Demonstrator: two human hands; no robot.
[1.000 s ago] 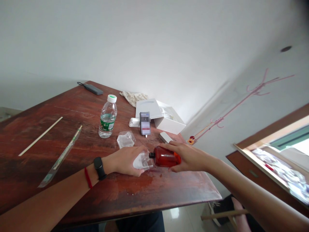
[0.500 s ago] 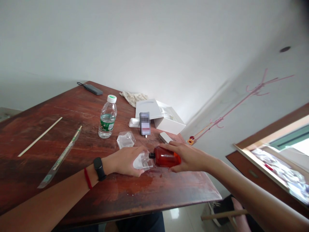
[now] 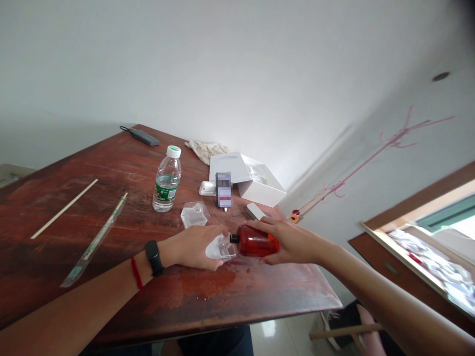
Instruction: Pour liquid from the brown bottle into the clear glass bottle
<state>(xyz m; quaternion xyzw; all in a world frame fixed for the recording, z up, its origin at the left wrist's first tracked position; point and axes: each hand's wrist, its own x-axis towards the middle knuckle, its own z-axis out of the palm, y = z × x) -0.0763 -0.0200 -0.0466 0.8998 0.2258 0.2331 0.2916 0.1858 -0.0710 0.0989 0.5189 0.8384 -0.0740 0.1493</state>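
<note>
The right hand [image 3: 284, 240] has its grip closed around the red bottle [image 3: 257, 241], long axis nine-to-three o'clock; the neck points to nine, at the clear container [image 3: 226, 250] clasped by the left hand [image 3: 195, 246], nearer that end.

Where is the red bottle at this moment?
In the head view, the red bottle is below and just right of centre, held in the right hand, beside the clear container.

clear container [image 3: 227, 251] and red bottle [image 3: 257, 242] — partly hidden by hands [image 3: 198, 246] [image 3: 285, 241]; phone screen [image 3: 224, 192] — blurred.
</note>
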